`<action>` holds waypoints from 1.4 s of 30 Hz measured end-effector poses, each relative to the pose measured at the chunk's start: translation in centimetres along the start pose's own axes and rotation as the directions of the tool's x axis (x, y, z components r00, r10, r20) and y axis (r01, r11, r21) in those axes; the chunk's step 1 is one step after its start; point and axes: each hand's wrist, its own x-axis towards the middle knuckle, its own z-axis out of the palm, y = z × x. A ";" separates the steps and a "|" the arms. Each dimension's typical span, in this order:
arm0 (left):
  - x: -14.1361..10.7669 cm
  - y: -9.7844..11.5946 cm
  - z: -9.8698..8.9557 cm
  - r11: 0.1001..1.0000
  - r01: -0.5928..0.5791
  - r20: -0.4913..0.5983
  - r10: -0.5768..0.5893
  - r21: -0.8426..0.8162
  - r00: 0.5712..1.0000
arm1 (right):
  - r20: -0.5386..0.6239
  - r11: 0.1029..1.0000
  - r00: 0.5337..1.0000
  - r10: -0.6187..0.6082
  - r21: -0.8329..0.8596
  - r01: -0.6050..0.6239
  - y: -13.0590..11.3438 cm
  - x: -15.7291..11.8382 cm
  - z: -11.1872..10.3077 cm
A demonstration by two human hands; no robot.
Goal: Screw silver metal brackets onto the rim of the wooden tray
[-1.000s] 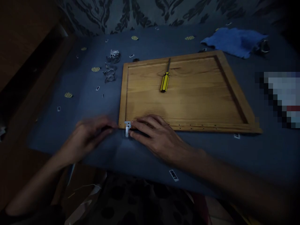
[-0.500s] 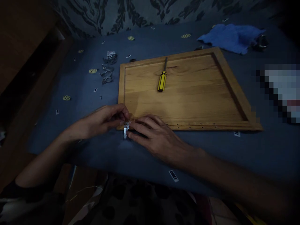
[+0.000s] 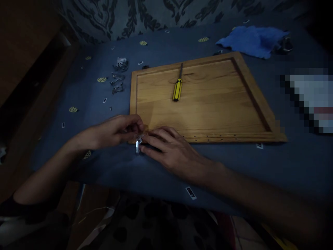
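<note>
A small metal bracket [image 3: 137, 146] sits at the near left corner of the wooden panel [image 3: 200, 111], its upper part over the panel's near rail and its curved arm reaching past the near edge toward the person, so its long axis runs roughly across that edge. It lies between the hands, just right of the left fingertips and just left of the right ones; neither hand is clearly nearer. The left hand [image 3: 114, 130], over the panel's left corner, has its fingertips drawn together at the bracket's top; whether they pinch something tiny I cannot tell. The right hand [image 3: 174, 152] lies across the panel's near edge, fingers stretched and a little spread, index and thumb against the bracket's right side; whether they grip it or only steady it is unclear. On the panel, left of its middle, rests a yellow screwdriver [image 3: 177, 89], shaft toward the far edge. Left of the panel lie more metal fittings [image 3: 117, 83] on blue printed cloth [image 3: 156, 180]; beyond its far right corner, a crumpled blue rag [image 3: 252, 41].
</note>
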 end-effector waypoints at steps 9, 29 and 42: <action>0.2 -0.1 0.0 0.999 0.021 0.004 -0.021 -0.037 1.000 | 0.000 1.000 1.000 0.001 0.012 -0.001 0.0 0.0 0.0; 0.6 -0.2 -0.2 0.997 0.041 0.026 -0.042 0.066 0.999 | 0.068 0.999 0.998 0.011 0.033 -0.013 0.0 0.0 -0.4; -1.4 -0.2 0.2 0.999 0.023 -0.144 -0.029 -0.039 0.989 | 0.060 1.000 0.998 0.006 0.028 -0.008 0.0 0.1 -0.2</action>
